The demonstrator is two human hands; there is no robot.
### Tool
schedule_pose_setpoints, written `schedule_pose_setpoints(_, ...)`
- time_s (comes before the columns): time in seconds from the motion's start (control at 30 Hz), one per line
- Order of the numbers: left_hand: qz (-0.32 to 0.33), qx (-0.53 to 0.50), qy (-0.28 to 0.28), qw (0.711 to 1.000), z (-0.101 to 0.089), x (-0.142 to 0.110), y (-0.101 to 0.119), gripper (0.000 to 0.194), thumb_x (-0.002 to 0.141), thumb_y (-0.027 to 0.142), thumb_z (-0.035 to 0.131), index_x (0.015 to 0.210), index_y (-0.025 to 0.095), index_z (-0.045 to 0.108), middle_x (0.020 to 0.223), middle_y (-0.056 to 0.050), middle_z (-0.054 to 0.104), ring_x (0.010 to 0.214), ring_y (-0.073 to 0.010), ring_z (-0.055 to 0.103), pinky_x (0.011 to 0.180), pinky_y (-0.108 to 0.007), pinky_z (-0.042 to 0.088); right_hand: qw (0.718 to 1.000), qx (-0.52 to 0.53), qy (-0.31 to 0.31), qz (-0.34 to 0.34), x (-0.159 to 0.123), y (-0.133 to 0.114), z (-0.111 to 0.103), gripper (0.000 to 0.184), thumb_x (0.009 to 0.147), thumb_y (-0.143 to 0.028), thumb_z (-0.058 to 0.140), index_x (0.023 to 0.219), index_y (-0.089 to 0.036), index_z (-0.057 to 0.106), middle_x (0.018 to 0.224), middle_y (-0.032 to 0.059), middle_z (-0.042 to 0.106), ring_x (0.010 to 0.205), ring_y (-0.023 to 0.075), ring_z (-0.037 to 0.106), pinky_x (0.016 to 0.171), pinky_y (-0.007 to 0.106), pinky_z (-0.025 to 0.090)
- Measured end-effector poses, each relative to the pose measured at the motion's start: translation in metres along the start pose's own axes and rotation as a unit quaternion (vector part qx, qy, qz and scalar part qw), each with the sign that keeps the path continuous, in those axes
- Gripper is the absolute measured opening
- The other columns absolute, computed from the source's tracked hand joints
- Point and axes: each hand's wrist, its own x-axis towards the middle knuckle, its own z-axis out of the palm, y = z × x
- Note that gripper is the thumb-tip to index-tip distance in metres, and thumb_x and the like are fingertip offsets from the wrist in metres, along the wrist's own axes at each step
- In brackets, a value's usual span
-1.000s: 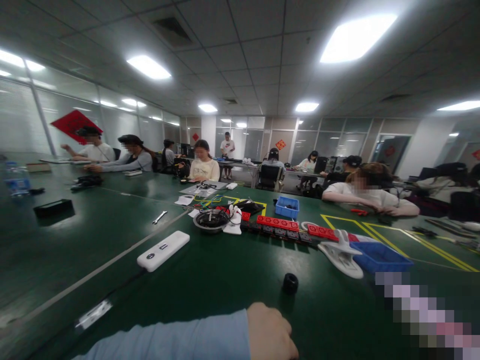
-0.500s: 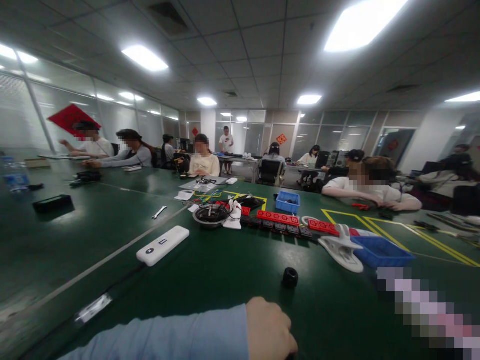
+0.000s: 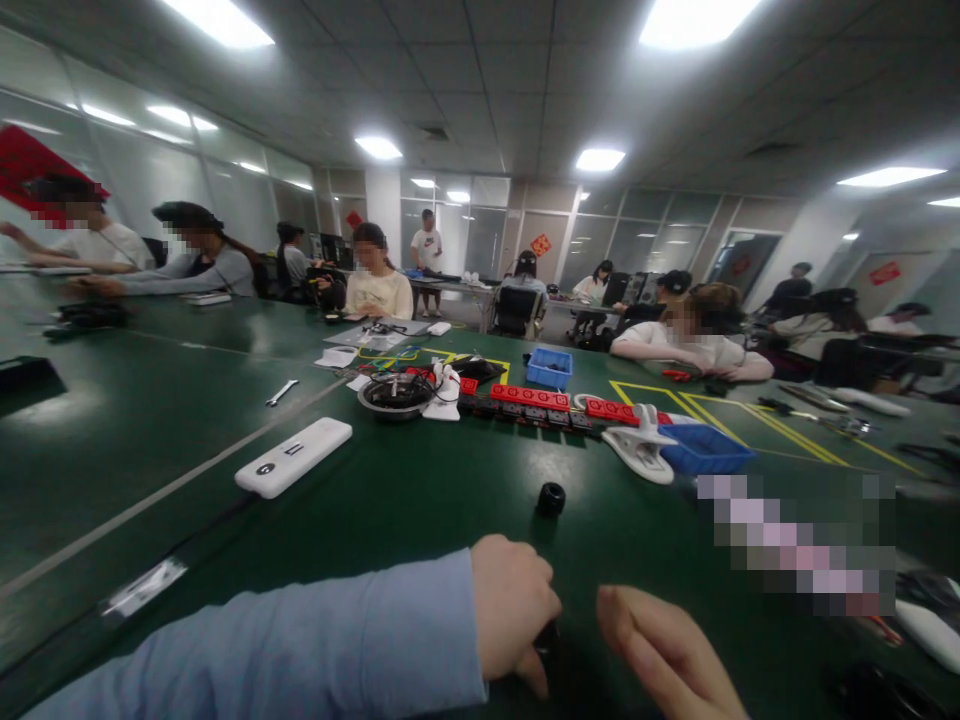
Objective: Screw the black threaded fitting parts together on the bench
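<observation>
My left hand (image 3: 514,605), at the end of a light blue sleeve, rests near the front edge of the green table (image 3: 420,500). Its fingers are curled downward around something dark that I cannot make out. My right hand (image 3: 664,655) comes in from the bottom edge just to the right of the left, fingers held together and pointing toward it; whether it holds anything is hidden. A small black round cap (image 3: 551,497) stands on the table a little beyond both hands.
A white power bank (image 3: 292,470) lies to the left. Farther off are a metal bowl with cables (image 3: 396,393), red and black socket strips (image 3: 532,403), a white clamp (image 3: 641,453) and two blue bins (image 3: 703,452). Several people sit around the table.
The view has tilted down and swung a little. My right hand has come into sight beside the left. The left hand's curled fingers now show fully.
</observation>
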Motion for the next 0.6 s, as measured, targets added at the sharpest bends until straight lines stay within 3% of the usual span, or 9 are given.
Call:
schedule_pose_setpoints(0.07,0.004,-0.008,-0.006,1.0,-0.001,0.0,-0.001,0.045,0.07,0.056,0.07,0.095,0.018,0.068,0.091,-0.005,0.066,0.086,-0.0241,0.062,0.057,-0.032,0.045,0.999,0.023,0.005,0.022,0.008,0.006,0.014,0.052,0.08,-0.068,0.045,0.071,-0.018,0.054,0.066,0.0034,0.054,0.061,0.017,0.053,0.055,0.029,0.046)
schedule_pose_setpoints(0.1,0.003,-0.014,-0.009,1.0,-0.001,0.0,-0.001,0.045,0.07,0.054,0.071,0.096,0.018,0.068,0.093,-0.005,0.066,0.087,-0.0244,0.062,0.058,-0.032,0.045,0.999,0.038,-0.011,0.032,0.011,0.009,0.021,0.057,0.075,-0.073,0.046,0.084,-0.018,0.057,0.075,0.0055,0.058,0.068,0.0195,0.056,0.059,0.031,0.048)
schedule_pose_setpoints(0.2,-0.003,-0.038,-0.012,0.999,0.001,0.001,-0.002,0.044,0.07,0.052,0.072,0.096,0.017,0.069,0.097,-0.006,0.067,0.089,-0.0259,0.062,0.061,-0.033,0.046,0.99,0.08,-0.098,0.061,0.013,0.015,0.033,0.09,0.061,-0.081,0.055,0.125,-0.018,0.047,0.112,0.0152,0.058,0.102,0.0311,0.057,0.085,0.044,0.047)
schedule_pose_setpoints(0.27,-0.002,-0.05,-0.011,0.999,0.002,0.003,-0.002,0.044,0.069,0.051,0.074,0.095,0.016,0.069,0.099,-0.006,0.067,0.09,-0.026,0.062,0.064,-0.033,0.046,0.986,0.069,-0.138,0.065,0.013,0.016,0.037,0.101,0.053,-0.076,0.067,0.133,-0.018,0.042,0.122,0.0173,0.054,0.112,0.0355,0.052,0.095,0.05,0.04)
schedule_pose_setpoints(0.4,0.003,-0.056,-0.017,0.998,0.001,0.004,-0.002,0.044,0.068,0.049,0.075,0.095,0.015,0.069,0.101,-0.007,0.067,0.092,-0.0252,0.061,0.067,-0.032,0.046,0.987,0.05,-0.138,0.068,0.016,0.017,0.041,0.088,0.055,-0.058,0.078,0.128,-0.019,0.048,0.12,0.015,0.056,0.11,0.0333,0.053,0.095,0.049,0.04)
schedule_pose_setpoints(0.53,-0.006,-0.053,-0.028,0.998,-0.003,0.003,-0.001,0.044,0.068,0.048,0.075,0.095,0.014,0.068,0.099,-0.006,0.067,0.092,-0.0244,0.061,0.069,-0.032,0.046,0.987,0.014,-0.151,0.063,0.026,0.023,0.046,0.057,0.052,-0.042,0.084,0.1,-0.018,0.064,0.099,0.0081,0.065,0.092,0.0264,0.058,0.082,0.04,0.046)
schedule_pose_setpoints(0.6,-0.012,-0.059,-0.035,0.998,-0.004,0.003,-0.001,0.044,0.067,0.045,0.077,0.097,0.014,0.068,0.1,-0.007,0.066,0.093,-0.0247,0.06,0.071,-0.032,0.046,0.984,-0.001,-0.169,0.05,0.032,0.026,0.046,0.052,0.049,-0.039,0.086,0.093,-0.018,0.066,0.094,0.0058,0.066,0.088,0.024,0.059,0.08,0.036,0.046)
